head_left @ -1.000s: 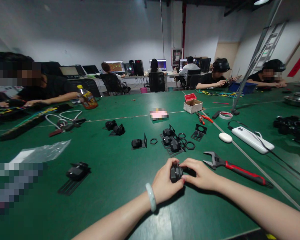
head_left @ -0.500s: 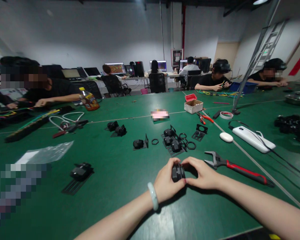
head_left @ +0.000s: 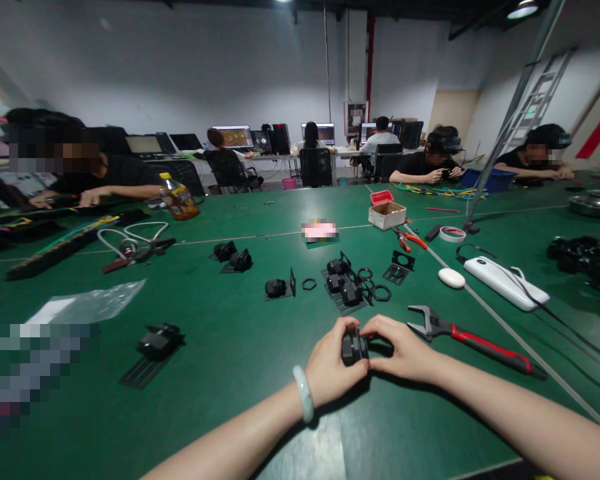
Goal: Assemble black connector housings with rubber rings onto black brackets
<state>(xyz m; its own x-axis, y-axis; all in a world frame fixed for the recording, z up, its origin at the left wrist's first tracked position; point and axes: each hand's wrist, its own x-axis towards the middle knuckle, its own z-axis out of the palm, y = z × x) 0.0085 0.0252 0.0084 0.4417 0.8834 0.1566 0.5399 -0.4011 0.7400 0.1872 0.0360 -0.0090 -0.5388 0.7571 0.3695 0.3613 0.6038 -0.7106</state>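
A black cable gland (head_left: 351, 348) is held just above the green table between both hands. My left hand (head_left: 329, 363) wraps fingers and thumb round its left side. My right hand (head_left: 405, 350) curves in from the right, finger and thumb tips pinching the gland's right rim. Beyond the hands sits a cluster of black cable glands on slotted brackets (head_left: 343, 283), with several loose ring nuts (head_left: 381, 293) beside it. To the right of my right hand lies an adjustable wrench (head_left: 480, 343) with a red and black handle. Another gland on a bracket (head_left: 160, 341) lies at the left.
A small open box (head_left: 387, 215), red-handled pliers (head_left: 411, 239), a tape roll (head_left: 452, 233), a white mouse (head_left: 451, 278) and a white cabled device (head_left: 505, 283) lie at right. A plastic bag (head_left: 87, 308) and a bottle (head_left: 180, 200) are at left. Co-workers sit around the table.
The view has shifted slightly. Both hands keep their hold on the cable gland, with hardly any movement of the fingers. The things on the table lie as before.
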